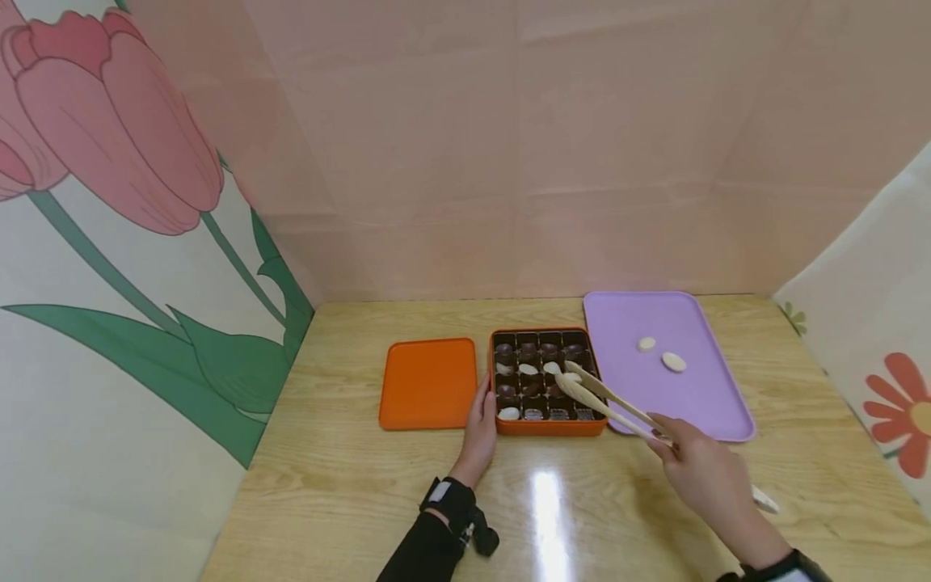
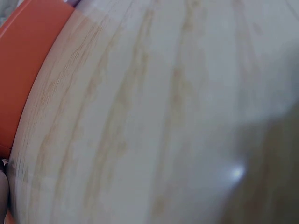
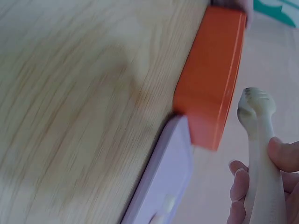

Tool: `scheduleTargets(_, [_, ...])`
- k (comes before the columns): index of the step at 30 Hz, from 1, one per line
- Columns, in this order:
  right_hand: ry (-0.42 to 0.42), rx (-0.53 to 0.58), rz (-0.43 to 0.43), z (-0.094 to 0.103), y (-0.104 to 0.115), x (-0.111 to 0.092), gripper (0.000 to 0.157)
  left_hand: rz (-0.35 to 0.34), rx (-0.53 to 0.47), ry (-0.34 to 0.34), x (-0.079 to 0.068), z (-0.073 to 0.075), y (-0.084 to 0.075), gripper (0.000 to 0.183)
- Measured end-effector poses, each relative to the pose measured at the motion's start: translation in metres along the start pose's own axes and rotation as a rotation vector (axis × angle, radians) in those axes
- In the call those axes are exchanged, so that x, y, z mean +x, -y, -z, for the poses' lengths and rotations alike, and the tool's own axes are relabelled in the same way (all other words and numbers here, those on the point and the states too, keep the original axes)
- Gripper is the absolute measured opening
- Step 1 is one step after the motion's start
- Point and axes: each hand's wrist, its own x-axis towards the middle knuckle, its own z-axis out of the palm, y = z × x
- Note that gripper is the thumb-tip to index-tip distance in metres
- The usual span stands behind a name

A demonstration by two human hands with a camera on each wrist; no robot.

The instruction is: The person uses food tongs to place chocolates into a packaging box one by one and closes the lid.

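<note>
An orange box [image 1: 550, 430] with a dark gridded insert stands mid-table. Dark brown chocolates [image 1: 532, 389] and several white oval pieces [image 1: 528, 369] sit in its compartments. Against the box's left side rests my left hand [image 1: 480, 432], its fingers extended along the wall. My right hand [image 1: 701, 469] grips a pair of cream-coloured tongs [image 1: 618, 404]. The tips of the tongs are over the right half of the box, close to a white piece [image 1: 552, 368]. In the right wrist view, thumb and fingers press the tongs [image 3: 264, 177] from both sides.
A flat orange lid [image 1: 427, 384] lies left of the box. To the right, a purple tray [image 1: 684, 404] bears two white oval pieces [image 1: 673, 361], its left edge right beside the box. Printed cloths [image 1: 509, 162] hang behind the wooden table [image 1: 327, 485] and at its sides.
</note>
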Motion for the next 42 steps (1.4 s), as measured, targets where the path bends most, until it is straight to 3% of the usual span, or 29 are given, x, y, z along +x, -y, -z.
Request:
scheduleTargets(3, [0.018, -0.001, 0.032, -0.003, 0.014, -0.001, 0.037, 0.009, 0.007, -0.002, -0.001, 0.000, -0.004, 0.051])
scheduleTargets(9, [0.053, 0.001, 0.102, -0.012, 0.032, 0.000, 0.038, 0.006, 0.032, -0.011, 0.004, -0.001, 0.010, 0.054])
scheduleTargets(21, [0.079, 0.019, 0.137, -0.027, 0.037, 0.004, 0.037, 0.002, 0.047, -0.026, 0.006, 0.000, 0.014, 0.054])
scheduleTargets(33, [0.075, 0.020, 0.134, -0.029, 0.036, 0.004, 0.037, 0.018, 0.047, 0.002, -0.005, 0.002, -0.015, 0.052])
scheduleTargets(42, [0.091, 0.025, 0.117, -0.027, 0.033, 0.006, 0.040, -0.004, 0.048, -0.014, 0.005, 0.000, 0.012, 0.055])
